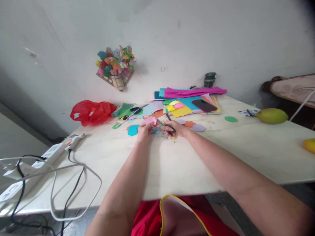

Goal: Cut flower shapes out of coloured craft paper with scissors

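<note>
Between its fingers my left hand [145, 131] holds a pink scalloped paper piece [150, 121] above the table. My right hand [175, 128] grips black-handled scissors [170, 127], whose blades point left toward the pink paper. Whether the blades touch the paper is too small to tell. A blue scalloped paper piece [133, 130] lies just left of my left hand. Right of my right hand are an orange paper piece [190, 124] and a lilac paper circle [198, 127]. Small paper scraps [172, 140] lie beneath the hands.
Colored paper sheets [185, 111], a phone [204, 105] and a second pair of scissors [136, 109] lie behind the hands. A red plastic bag [92, 112] is at back left, a power strip [50, 155] with cables at left. A green-yellow fruit [272, 116] sits right.
</note>
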A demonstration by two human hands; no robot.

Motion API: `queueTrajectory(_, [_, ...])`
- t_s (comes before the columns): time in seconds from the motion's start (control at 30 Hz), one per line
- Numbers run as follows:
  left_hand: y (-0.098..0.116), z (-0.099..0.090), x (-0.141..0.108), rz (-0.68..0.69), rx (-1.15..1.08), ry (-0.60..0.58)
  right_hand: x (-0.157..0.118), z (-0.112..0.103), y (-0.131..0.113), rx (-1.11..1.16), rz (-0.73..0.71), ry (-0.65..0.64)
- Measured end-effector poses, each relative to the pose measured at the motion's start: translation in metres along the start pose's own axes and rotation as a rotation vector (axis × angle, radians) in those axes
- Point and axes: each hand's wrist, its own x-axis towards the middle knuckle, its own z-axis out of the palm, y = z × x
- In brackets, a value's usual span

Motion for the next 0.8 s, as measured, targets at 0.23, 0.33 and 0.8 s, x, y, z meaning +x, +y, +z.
queueTrajectory(0.23, [0.0005, 0.0013, -0.0013, -0.003, 0.001, 0.003, -0.0004, 0.0003, -0.0003, -0.023, -0.003, 0.000])
queueTrajectory(0.33, [0.0014, 0.0030, -0.0031, -0.005, 0.001, 0.008, -0.0008, 0.0006, -0.0016, -0.038, -0.001, 0.001])
queueTrajectory(0.8, [0.0001, 0.0039, -0.0024, -0.003, 0.011, 0.008, -0.0013, 0.0016, -0.0017, -0.053, 0.002, 0.012])
